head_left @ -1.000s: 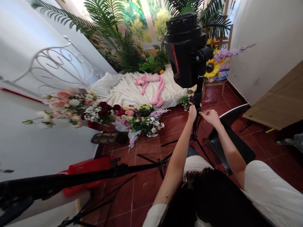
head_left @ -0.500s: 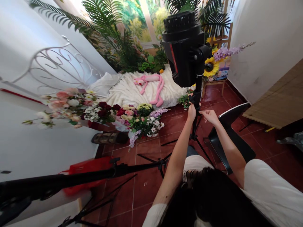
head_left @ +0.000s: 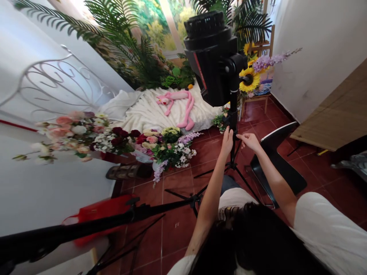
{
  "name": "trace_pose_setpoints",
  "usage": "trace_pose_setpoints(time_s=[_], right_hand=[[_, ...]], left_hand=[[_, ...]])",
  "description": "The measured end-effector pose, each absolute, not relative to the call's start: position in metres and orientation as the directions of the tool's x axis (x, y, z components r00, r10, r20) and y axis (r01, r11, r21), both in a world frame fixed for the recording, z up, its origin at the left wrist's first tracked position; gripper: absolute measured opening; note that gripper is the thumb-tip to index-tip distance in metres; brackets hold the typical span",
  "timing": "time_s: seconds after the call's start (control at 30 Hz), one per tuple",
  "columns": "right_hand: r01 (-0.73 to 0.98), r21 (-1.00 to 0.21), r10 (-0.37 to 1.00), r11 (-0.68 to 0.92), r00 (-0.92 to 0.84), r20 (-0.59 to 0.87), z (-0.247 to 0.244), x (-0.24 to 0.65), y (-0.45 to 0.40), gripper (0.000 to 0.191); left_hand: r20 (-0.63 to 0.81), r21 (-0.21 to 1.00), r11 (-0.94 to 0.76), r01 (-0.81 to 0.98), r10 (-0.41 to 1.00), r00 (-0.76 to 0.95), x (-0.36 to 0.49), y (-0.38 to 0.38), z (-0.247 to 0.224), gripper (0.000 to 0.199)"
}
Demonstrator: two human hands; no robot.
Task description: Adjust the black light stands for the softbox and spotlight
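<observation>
The left hand rests against the stand below the lamp, the right hand bends its fingers beside it; I cannot tell either grip.

Photo studio, apparently: lamp head on black stand, garden-scene backdrop, palm fronds, bunched flowers.
</observation>
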State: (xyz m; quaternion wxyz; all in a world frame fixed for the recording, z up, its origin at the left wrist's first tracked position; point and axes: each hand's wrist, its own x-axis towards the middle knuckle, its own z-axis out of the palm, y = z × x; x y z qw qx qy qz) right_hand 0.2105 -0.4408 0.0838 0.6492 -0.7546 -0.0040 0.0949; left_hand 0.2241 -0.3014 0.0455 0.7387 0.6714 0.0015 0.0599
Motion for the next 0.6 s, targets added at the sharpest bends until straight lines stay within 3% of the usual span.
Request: trace_pose_setpoints(time_s=[0.13, 0.27, 0.33, 0.4, 0.5, 0.6], right_hand=[[-0.082, -0.978, -0.015, -0.192, 0.997, -0.080, 0.075, 0.200, -0.429, 0.061], [-0.066, -0.972, -0.280, -0.226, 0.960, 0.000, 0.062, 0.184, -0.406, 0.054], [-0.054, -0.980, -0.343, -0.192, 0.939, 0.015, 0.053, 0.179, -0.395, 0.048], [-0.033, -0.987, -0.340, -0.156, 0.940, 0.022, 0.043, 0.177, -0.388, 0.046], [-0.031, -0.987, -0.217, -0.157, 0.976, 0.003, 0.027, 0.175, -0.384, 0.047], [-0.033, -0.978, -0.019, -0.205, 0.999, -0.030, 0.013, 0.173, -0.380, 0.045]], left_hand=[[0.158, 0.985, 0.074, -0.157, -0.005, 0.987, 0.181, -0.285, 0.051, 0.061], [-0.050, 0.992, 0.109, 0.056, -0.054, 0.997, 0.120, -0.246, 0.029, 0.056], [-0.170, 0.982, 0.099, 0.163, 0.060, 0.984, 0.080, -0.218, 0.005, 0.057], [-0.297, 0.954, 0.126, 0.272, 0.260, 0.919, 0.034, -0.184, -0.021, 0.061], [-0.451, 0.887, 0.179, 0.426, 0.538, 0.712, -0.041, -0.130, -0.052, 0.055], [-0.450, 0.851, 0.232, 0.471, 0.786, 0.425, -0.111, -0.081, -0.062, 0.039]])
